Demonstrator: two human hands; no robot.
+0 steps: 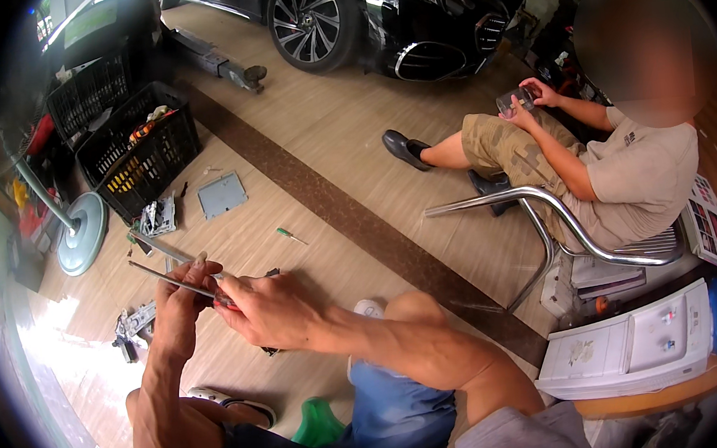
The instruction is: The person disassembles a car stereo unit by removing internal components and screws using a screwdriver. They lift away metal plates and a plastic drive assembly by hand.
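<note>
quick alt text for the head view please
Bare left hand and right hand hold a red-handled tool over a pale floor with loose parts. At right, a seated person holds a clear container; a black car stands beyond.

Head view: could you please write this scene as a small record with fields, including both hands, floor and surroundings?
Right hand: holds the red-handled screwdriver, shaft pointing up and left
Left hand: fingers curled by the screwdriver's shaft and a grey strip; exact grip unclear
Floor: green-handled screwdriver, flat grey panel, black plastic crate
Nearby: seated person holding a clear container
Background: black car
</note>
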